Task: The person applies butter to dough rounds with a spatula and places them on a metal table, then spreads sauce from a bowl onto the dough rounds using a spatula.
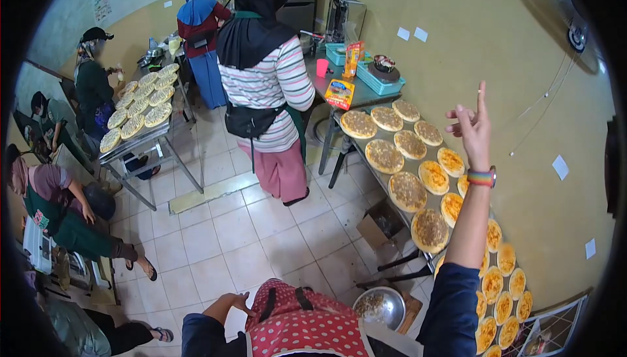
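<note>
My right hand (pixel 471 125) is raised over the long table, its index finger stretched upward and the other fingers partly bent, with nothing in it. A rainbow-coloured band (pixel 482 178) circles that wrist. Below and left of it lie round flatbreads with a brown topping (pixel 407 192) and others with an orange topping (pixel 434 177). My left hand (pixel 240 303) is at my waist against the red polka-dot apron (pixel 304 331); its visible fingers are apart and hold nothing. Part of that hand is hidden by the apron.
A person in a striped top (pixel 264 89) stands ahead. Others work along the left, near a metal table (pixel 134 151) bearing several pale flatbreads. A metal bowl (pixel 380 308) and a cardboard box (pixel 372 233) sit low beside the long table. A wall fan (pixel 575 34) hangs upper right.
</note>
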The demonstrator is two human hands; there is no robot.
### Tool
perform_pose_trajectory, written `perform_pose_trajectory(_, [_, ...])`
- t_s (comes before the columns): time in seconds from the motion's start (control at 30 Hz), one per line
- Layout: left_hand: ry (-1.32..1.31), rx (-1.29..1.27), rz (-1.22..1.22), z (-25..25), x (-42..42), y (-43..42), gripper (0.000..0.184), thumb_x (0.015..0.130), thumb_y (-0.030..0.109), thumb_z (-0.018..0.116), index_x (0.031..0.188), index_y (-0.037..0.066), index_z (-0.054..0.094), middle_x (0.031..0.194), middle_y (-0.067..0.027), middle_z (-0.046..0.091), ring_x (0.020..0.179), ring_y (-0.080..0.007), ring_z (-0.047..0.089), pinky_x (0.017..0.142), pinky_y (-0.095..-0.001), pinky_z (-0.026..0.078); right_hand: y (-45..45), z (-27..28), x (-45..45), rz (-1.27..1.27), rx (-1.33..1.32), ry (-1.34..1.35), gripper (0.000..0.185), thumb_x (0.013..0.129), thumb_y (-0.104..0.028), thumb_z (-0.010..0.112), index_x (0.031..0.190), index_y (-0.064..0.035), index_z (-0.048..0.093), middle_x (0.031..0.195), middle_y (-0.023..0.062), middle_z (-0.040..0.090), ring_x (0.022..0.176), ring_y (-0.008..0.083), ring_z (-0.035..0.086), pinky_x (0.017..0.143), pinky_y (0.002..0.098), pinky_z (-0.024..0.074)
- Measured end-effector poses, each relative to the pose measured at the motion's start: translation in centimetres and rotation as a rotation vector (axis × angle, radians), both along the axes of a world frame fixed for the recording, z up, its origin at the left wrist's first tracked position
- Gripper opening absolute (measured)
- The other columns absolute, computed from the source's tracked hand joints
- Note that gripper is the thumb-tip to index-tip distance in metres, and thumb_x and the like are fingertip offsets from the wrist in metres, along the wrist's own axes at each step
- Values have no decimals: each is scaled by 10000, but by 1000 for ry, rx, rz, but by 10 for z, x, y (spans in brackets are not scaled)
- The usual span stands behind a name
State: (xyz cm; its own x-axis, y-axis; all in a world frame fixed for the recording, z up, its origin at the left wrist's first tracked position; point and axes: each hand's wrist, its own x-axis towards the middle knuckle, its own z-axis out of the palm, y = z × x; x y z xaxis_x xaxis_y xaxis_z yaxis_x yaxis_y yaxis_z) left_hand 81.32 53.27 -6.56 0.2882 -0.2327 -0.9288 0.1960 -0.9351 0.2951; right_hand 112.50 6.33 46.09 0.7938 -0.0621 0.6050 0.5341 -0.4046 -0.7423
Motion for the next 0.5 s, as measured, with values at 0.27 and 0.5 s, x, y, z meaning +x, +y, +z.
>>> perform_pose_trajectory(0.27, [-156,70,-144,53,57,-26,1357,424,645,743,1379,140,-78,1419,-225,40,1263,-383,245,1006,-475,254,10,60,-21,-6,114,-365,682,863,-92,503,1391,-121,73,741,69,586,652,104,577,503,199,462])
perform_pose_trajectory(0.5, [-282,151,-245,62,106,-21,1305,416,637,742,1389,188,-5,1414,-206,130,1200,-377,366,943,-569,283,26,34,-19,54,30,-294,684,862,-98,505,1392,-122,75,731,63,576,655,108,580,464,200,450])
